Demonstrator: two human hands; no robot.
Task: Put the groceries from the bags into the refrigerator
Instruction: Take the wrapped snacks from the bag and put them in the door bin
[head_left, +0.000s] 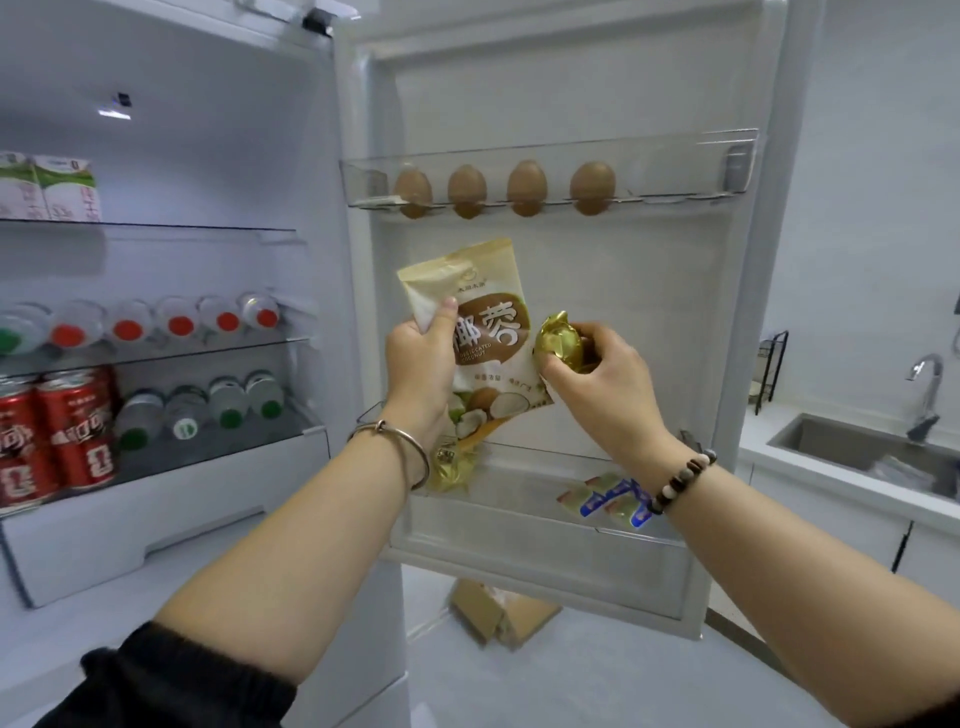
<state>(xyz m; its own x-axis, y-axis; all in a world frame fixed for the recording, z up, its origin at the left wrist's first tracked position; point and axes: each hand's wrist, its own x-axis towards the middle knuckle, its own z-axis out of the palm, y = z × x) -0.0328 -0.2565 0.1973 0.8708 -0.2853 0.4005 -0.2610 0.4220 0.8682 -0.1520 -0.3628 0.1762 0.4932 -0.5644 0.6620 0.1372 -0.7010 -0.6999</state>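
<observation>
- A black sleeve (156, 675) sits pushed up on the left forearm at the lower left of the frame; both bare forearms reach up toward the centre.
- A silver bangle (400, 447) hangs on the left wrist, and a beaded bracelet (680, 480) circles the right wrist.
- The left hand (421, 358) grasps a coconut pouch (488, 332) by its left edge, thumb on the front, holding it upright in front of the open refrigerator door (623, 291) at mid-frame.
- The right hand (597, 374) has its fingers curled round a gold-wrapped sweet (561, 343), which touches the pouch's right edge.
- Below the hands, the lower door shelf (545, 535) holds another gold wrapper (457, 467) at its left and small blue-and-green packets (613, 501) toward its right.
- Above, the egg tray (675, 171) carries four brown eggs (524, 187) in a row.
- At the left of the frame, the shelves hold milk cartons (52, 187) on top, red-capped bottles (176, 322) lying in the middle, and red cans (52, 431) beside green-capped bottles (228, 405) below.
- A sink (831, 441) with a faucet (927, 395) is at the right edge.
- A cardboard box (498, 613) lies on the floor under the door.
</observation>
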